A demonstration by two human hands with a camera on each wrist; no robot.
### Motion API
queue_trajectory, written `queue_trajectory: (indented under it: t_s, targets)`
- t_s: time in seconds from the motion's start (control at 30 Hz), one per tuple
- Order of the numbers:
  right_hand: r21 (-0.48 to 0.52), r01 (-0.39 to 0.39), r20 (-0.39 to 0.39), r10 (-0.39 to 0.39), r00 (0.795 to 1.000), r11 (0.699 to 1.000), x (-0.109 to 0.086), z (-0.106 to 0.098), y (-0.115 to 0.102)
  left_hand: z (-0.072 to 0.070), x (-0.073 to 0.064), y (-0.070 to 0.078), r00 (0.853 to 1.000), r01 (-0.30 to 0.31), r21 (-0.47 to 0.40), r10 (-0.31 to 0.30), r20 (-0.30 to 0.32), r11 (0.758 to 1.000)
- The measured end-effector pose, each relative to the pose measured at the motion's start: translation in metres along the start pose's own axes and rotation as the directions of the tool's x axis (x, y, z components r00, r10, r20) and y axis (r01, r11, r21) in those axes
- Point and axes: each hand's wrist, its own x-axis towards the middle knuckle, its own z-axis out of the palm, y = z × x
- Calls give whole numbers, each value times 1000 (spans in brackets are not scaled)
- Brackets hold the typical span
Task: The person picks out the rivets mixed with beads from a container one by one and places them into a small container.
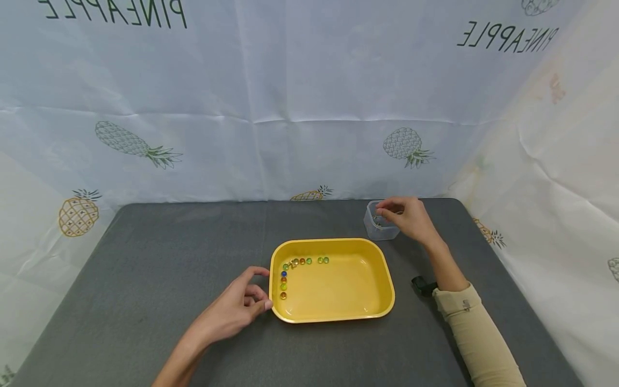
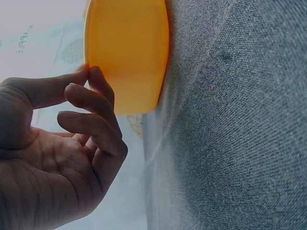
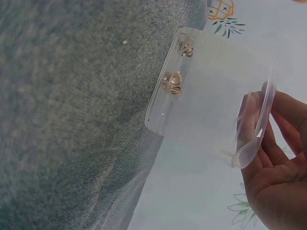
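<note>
A yellow tray point(image 1: 333, 317) lies on the grey table with several glass marbles point(image 1: 283, 280) lined along its left and far sides. A small gold-coloured piece sits among those at the far left corner. My left hand point(image 1: 237, 303) holds the tray's left edge; the left wrist view shows thumb and a finger together at the rim. Behind the tray's right end stands a clear plastic container point(image 1: 382, 233) with small shiny pieces point(image 3: 175, 82) at its bottom. My right hand point(image 1: 408, 217) reaches fingertips into its mouth; whether they pinch anything is not visible.
A dark object point(image 1: 424, 286) shows on or beside the right wrist, partly hidden by the sleeve. A pineapple-print curtain point(image 1: 309, 107) hangs close behind the table's far edge. The container stands near that edge.
</note>
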Motion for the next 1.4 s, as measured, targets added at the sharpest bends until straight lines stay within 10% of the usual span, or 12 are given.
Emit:
queue_trajectory:
  t_s: [1.4]
  targets:
    - [98,143,139,-156,978,985,-2,9,-77,-2,0,0,1000,-16,-4,16,10,1000]
